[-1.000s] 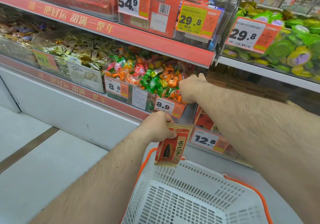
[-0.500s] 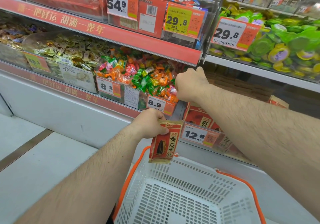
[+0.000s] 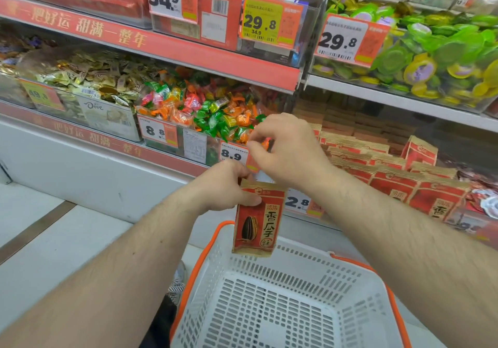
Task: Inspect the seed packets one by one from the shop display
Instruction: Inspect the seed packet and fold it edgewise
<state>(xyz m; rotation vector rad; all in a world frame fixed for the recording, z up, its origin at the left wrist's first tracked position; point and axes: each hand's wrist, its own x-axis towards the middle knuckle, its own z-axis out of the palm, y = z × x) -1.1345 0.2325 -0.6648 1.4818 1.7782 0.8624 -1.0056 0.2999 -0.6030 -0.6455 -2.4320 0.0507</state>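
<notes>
Pinching packet by its top edge in left hand, long axis hanging upright over basket. Hovering right hand just above it, fingers loosely curled, holding nothing visible; shelf packets lying to its right.

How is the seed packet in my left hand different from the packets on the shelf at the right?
The held seed packet hangs upright above the white basket, pinched near its top by the left hand; the shelf packets stand in overlapping rows. The held one shows its whole front, the shelf ones only partly. They share red-and-tan printing.
</notes>
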